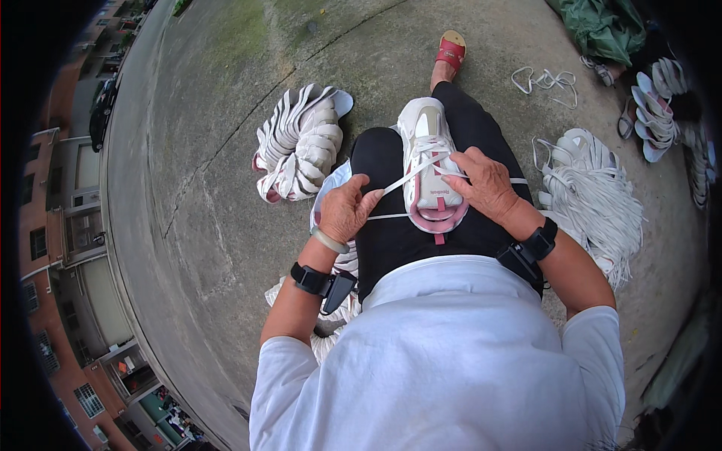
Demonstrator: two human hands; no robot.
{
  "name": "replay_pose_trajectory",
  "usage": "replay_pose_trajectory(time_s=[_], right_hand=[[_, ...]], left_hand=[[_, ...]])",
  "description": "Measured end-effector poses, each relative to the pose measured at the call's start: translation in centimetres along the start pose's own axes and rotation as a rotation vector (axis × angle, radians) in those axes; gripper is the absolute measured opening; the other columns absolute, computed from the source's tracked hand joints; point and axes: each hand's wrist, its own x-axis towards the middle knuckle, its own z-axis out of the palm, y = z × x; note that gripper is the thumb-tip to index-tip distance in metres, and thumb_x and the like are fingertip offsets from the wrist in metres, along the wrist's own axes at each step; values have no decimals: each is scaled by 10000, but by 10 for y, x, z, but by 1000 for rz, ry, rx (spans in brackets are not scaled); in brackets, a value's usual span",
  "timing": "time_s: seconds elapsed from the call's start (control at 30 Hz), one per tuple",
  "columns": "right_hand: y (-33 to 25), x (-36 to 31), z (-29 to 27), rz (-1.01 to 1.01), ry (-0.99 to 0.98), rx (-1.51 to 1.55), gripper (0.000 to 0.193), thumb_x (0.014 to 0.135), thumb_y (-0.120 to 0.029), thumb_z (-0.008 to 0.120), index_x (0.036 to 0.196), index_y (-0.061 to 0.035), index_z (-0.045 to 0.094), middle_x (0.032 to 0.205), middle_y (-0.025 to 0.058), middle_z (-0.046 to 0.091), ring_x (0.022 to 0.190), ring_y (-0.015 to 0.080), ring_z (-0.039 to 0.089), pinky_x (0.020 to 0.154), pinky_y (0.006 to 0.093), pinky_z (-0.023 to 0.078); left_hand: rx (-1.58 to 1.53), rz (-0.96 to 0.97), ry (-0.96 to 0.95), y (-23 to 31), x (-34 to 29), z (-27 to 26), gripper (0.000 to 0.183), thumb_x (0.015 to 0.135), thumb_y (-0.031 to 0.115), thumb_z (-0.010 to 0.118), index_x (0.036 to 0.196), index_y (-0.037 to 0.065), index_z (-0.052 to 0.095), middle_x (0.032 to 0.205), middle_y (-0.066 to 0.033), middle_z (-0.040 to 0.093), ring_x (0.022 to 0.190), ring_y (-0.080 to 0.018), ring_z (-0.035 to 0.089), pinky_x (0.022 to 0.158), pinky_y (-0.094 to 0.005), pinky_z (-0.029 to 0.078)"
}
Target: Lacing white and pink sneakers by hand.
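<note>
On my lap, toe pointing away from me, rests a white sneaker (438, 197) with pink lining and a pink heel tab. A white shoelace (408, 179) runs through its upper eyelets. My left hand (347, 208) pinches one end and draws it out to the left. Beside the shoe's right side, my right hand (485, 184) pinches the other part of the lace between thumb and fingers, close to the tongue. The lace strands cross over the tongue. A thin white band (387, 216) passes across my thighs by the shoe's heel.
Stacked white shoe uppers (301, 146) lie on the concrete to the left. On the right sits a heap of white laces (594, 192), with loose laces (553, 80) farther off. More uppers (656, 116) and a green sack (602, 28) are at the far right.
</note>
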Motion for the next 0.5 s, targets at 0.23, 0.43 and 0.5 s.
replay_pose_trajectory(time_s=[0.23,0.43,0.5], right_hand=[[-1,-13,-16,-67,-18,-28,128,757,-162,565,694,-63,515,584,113,550,564,294,572,514,385,451],[-12,-13,-11,-237,-163,2,77,708,-85,548,667,-49,494,560,114,527,530,297,553,485,378,431],[-9,-16,-8,-308,-204,12,77,688,-68,550,648,-53,486,550,107,522,522,289,552,478,375,429]], left_hand=[[243,297,-17,50,29,57,367,768,180,566,1080,12,472,725,-126,597,591,-298,590,474,-381,450],[418,365,-35,46,33,71,415,739,157,558,1093,-30,448,751,-133,603,563,-291,588,448,-377,449],[450,381,-40,47,35,73,415,738,160,553,1089,-34,448,749,-135,604,553,-289,587,442,-377,447]])
